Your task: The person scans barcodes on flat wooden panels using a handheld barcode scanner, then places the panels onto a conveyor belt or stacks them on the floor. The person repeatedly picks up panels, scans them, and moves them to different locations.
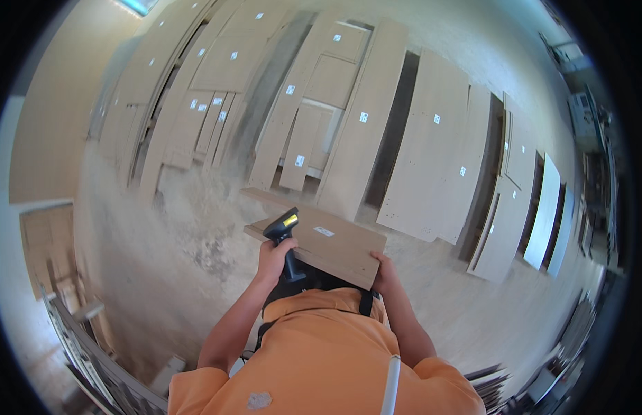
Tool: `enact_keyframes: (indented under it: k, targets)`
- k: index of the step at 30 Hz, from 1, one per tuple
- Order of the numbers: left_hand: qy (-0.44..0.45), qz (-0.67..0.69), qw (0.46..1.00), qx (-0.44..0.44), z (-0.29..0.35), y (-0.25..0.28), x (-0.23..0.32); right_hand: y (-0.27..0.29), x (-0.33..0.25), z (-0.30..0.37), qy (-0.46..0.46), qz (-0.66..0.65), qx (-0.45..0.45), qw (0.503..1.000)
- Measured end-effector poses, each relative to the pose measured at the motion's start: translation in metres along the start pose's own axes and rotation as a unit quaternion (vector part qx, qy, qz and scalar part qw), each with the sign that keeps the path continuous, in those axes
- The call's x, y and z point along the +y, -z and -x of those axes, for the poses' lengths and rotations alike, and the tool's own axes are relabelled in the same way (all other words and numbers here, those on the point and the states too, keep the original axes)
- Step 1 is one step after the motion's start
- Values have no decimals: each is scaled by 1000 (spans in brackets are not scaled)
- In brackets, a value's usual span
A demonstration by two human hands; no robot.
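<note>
My left hand (273, 259) is closed around the grip of a black handheld barcode scanner (283, 225) with a yellow label on its head. Its nose points up and away from me, above the left end of a light wood-coloured panel (349, 247). That panel lies tilted in front of my waist, a white sticker (324, 232) on its upper face. At its right end my right hand (384, 272) grips the edge, fingers partly hidden. Whether my left hand also touches the panel I cannot tell. Behind the panel's far left edge shows another thin board.
Rows of flat panels with white stickers, such as a wide panel (428, 149) and a long one (366, 114), lie across the floor ahead. Two pale panels (544, 211) are at the right. A large board (51, 131) and a metal rack (93, 366) stand at the left.
</note>
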State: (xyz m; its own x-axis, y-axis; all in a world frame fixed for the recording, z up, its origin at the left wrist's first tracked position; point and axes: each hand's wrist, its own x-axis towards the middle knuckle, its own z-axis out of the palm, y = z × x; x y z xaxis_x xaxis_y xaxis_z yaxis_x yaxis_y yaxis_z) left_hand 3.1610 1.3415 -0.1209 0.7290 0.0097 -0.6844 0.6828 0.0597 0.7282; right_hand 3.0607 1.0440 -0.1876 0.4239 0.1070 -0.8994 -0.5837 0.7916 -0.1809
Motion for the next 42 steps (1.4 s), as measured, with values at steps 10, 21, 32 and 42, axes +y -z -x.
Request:
enact_keyframes:
  k: [10,21,32,42]
  targets:
    - [-70,-293,952,-55,-66,19,80,-95,42,-45,-21,71,102,992]
    - [-90,-361,928,-35,-155,49,141,-173,19,-74,223,559,166,781]
    - [-105,-341,914,-193,-277,119,171,-252,115,-180,-21,120,262,957]
    - [-117,-395,848,-333,-365,174,206,-323,188,-279,-73,52,385,918]
